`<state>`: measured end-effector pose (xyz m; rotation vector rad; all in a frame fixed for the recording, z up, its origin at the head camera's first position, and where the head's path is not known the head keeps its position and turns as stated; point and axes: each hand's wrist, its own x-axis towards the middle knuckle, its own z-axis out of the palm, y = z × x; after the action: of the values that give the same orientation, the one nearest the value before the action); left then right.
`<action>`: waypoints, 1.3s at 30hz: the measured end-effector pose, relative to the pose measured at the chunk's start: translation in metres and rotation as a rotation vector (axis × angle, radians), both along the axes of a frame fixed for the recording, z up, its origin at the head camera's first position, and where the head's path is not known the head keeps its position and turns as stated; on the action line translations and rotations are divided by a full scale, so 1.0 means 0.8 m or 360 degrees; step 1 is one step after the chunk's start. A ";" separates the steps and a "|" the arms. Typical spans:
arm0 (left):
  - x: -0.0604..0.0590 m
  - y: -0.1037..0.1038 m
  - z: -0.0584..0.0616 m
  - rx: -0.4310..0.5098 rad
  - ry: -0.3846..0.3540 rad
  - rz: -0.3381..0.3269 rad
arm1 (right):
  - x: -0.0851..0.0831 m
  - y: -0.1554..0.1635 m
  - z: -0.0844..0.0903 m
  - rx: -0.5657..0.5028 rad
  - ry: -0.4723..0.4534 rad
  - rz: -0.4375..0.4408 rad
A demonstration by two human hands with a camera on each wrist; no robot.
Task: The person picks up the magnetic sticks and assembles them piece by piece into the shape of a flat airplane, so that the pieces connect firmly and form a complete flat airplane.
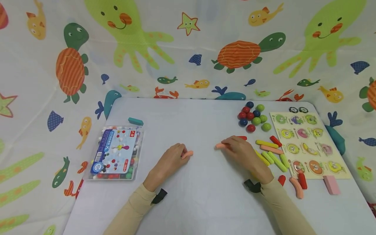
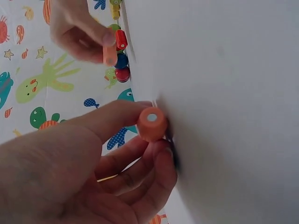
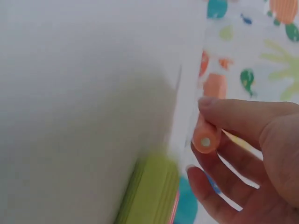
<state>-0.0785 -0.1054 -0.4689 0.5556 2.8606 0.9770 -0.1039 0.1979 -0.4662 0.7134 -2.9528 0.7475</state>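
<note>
My left hand [image 1: 172, 157] pinches a short orange stick [image 1: 188, 154] between thumb and fingers, low over the middle of the table. In the left wrist view that stick [image 2: 152, 126] points its round end, with a small pale disc in it, at the camera. To the right, my right hand [image 1: 241, 153] pinches a second orange stick [image 1: 220, 146], its tip toward the left hand. The right wrist view shows this stick [image 3: 206, 139] between thumb and fingers, also with a pale disc in its end. A gap separates the two sticks.
Yellow, green, red and orange sticks [image 1: 271, 149] lie right of my right hand. Behind them are several coloured balls [image 1: 256, 121], two black wheels [image 1: 298, 110] and a fruit puzzle board [image 1: 320, 129]. A pink block [image 1: 331, 185] is near the board. At left stand a clear box [image 1: 114, 153] and teal block [image 1: 135, 121].
</note>
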 end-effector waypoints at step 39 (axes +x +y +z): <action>-0.002 0.006 -0.003 0.0103 0.0039 0.0031 | 0.000 -0.102 -0.019 -0.0299 0.0050 0.0079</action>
<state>-0.0802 -0.1010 -0.4716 0.5498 2.8702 1.0768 -0.1039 0.1167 -0.4817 0.7785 -2.7974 0.9912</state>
